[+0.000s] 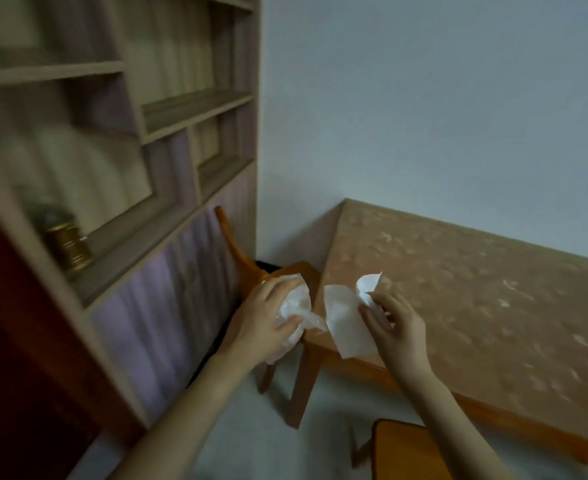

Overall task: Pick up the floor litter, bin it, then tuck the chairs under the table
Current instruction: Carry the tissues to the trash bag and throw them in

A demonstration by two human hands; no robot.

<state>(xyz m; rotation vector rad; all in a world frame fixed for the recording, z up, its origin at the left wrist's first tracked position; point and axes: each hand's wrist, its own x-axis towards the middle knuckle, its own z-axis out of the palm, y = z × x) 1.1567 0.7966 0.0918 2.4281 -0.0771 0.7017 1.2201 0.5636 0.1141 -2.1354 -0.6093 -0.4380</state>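
Observation:
My left hand (263, 323) is closed around a crumpled white wad of litter (296, 306), held in front of the table's near corner. My right hand (396, 327) pinches a flat white piece of paper (346, 320) between thumb and fingers, the sheet hanging down beside the wad. The two pieces nearly touch. A wooden table (476, 299) with a mottled pinkish top stands against the wall at right. One wooden chair (240, 258) sits at the table's far end by the wall. A second chair's seat (403, 452) shows at the bottom, out from the table.
A tall shelving unit (112, 168) with lilac panels fills the left side; a brass-coloured jar (69, 247) stands on one shelf. A dark red panel (15, 341) is at the far left. Pale floor (323, 445) lies between shelves and table. No bin is in view.

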